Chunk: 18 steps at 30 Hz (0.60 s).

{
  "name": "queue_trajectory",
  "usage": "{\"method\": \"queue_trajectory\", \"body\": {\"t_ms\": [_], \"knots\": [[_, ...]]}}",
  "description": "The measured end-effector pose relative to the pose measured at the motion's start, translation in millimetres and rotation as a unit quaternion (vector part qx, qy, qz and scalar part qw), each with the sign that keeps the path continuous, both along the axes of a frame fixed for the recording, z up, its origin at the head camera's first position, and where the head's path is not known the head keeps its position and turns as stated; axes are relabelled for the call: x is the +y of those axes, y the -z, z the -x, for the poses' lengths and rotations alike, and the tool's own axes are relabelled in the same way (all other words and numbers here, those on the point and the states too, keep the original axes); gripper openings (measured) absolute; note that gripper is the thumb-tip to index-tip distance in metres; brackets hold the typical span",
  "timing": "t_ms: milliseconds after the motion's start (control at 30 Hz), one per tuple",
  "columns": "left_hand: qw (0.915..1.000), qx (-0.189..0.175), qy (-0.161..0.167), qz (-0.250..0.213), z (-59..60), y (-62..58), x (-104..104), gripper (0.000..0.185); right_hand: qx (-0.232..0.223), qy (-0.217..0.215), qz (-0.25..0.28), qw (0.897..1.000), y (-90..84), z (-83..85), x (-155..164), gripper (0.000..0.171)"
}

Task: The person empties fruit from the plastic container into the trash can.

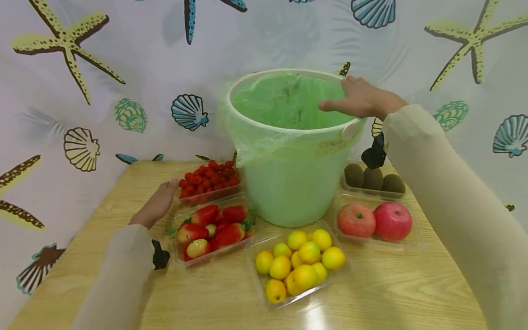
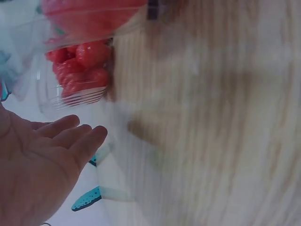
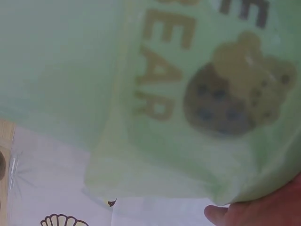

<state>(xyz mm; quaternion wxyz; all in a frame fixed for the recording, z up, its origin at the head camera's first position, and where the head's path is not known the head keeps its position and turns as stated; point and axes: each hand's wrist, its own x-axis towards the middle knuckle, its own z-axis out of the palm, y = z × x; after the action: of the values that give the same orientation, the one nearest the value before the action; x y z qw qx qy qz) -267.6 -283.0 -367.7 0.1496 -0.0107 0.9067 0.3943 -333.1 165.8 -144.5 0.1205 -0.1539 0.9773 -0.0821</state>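
My right hand (image 1: 363, 98) lies at the right rim of a pale green trash bin (image 1: 288, 192), its thumb stretched over the opening. A thin plastic bag (image 1: 255, 142) lines the bin and folds over the rim. In the right wrist view, the fingers (image 3: 268, 209) are beside the bin's side, which has a printed bear (image 3: 249, 84). My left hand (image 1: 158, 201), fingers straight, is beside a clear box of raspberries (image 1: 208, 178). The left wrist view shows the fingertips close to that box's end (image 2: 80, 96). A box of strawberries (image 1: 216, 231) stands nearer me.
Front and centre is a clear box of small yellow fruits (image 1: 299, 266). Right of the bin stand a box with two red apples (image 1: 375, 222) and, behind it, a box of kiwis (image 1: 373, 178). A cloth (image 1: 144, 68) printed with shells and starfish hangs behind the wooden table (image 1: 198, 298).
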Motion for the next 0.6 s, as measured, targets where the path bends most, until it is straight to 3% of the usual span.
{"method": "queue_trajectory", "body": {"t_ms": [200,400,600], "knots": [[0.9998,0.013,-0.007,-0.012,0.7,8.5,2,0.088,-0.024,0.012,0.013,1.0,1.0,-1.8,-1,0.099],[0.9973,0.026,-0.047,-0.051,-0.9,10.6,7,0.068,-0.027,0.025,-0.004,0.999,0.2,-3.7,-4,0.106],[0.9942,0.031,-0.084,-0.059,-2.2,11.0,11,0.063,-0.017,0.028,-0.017,0.999,-0.6,-3.8,-5,0.105]]}}
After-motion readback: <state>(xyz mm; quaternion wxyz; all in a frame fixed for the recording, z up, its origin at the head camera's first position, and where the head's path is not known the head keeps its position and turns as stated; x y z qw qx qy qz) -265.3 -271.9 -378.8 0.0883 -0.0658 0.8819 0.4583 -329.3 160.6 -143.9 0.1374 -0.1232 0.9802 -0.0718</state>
